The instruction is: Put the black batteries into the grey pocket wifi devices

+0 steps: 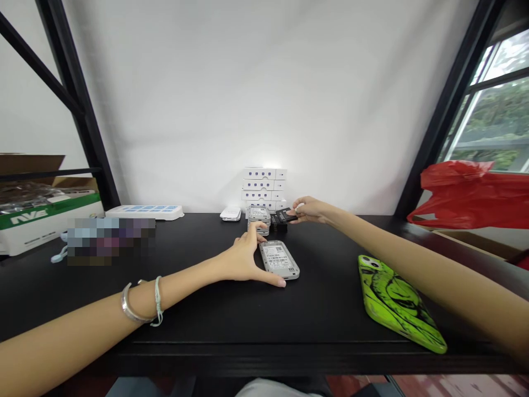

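In the head view, a white handheld device (279, 260) with an open back and a printed label inside lies flat on the black table. My left hand (247, 256) is spread around its left side, thumb stretched along the near end and fingers by the far end. Whether the hand touches the device I cannot tell. Farther back, my right hand (308, 209) pinches a flat black battery (285, 215) just above a stack of similar black batteries (279, 226). Beside that stack stand several more of the open-backed devices (259, 214), piled up.
White boxes (264, 184) are stacked against the wall, with white covers (230, 213) to their left. A green-cased phone (399, 300) lies under my right forearm. A power strip (144, 212), an open carton (49, 220) and a red plastic bag (467, 193) sit farther out.
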Demonstrator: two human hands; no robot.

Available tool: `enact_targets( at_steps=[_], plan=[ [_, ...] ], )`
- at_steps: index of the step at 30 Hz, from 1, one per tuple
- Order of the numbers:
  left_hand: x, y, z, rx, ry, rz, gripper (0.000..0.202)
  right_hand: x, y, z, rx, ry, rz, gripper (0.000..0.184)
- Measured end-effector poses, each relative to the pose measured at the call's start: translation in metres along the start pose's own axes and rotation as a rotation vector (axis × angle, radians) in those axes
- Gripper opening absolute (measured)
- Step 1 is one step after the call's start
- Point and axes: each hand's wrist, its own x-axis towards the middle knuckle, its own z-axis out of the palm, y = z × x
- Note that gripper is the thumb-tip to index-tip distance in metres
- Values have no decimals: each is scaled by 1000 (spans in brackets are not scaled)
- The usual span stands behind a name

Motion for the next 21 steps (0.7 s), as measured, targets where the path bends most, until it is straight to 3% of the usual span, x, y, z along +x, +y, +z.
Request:
enact_targets(
  at_steps=[5,10,16,21],
  plan=[
    [0,-2,1,11,6,18,105,21,5,16,-178,-2,12,30],
    [-2,-1,2,22,5,51,98,23,8,14,-412,-42,-26,34],
    [24,-7,-24,1,161,258,82,-4,20,-26,-532,15,-98,28],
    [70,-26,-52,-24,187,121,83,-22,32,-56,-561,65,-114,29]
  ],
)
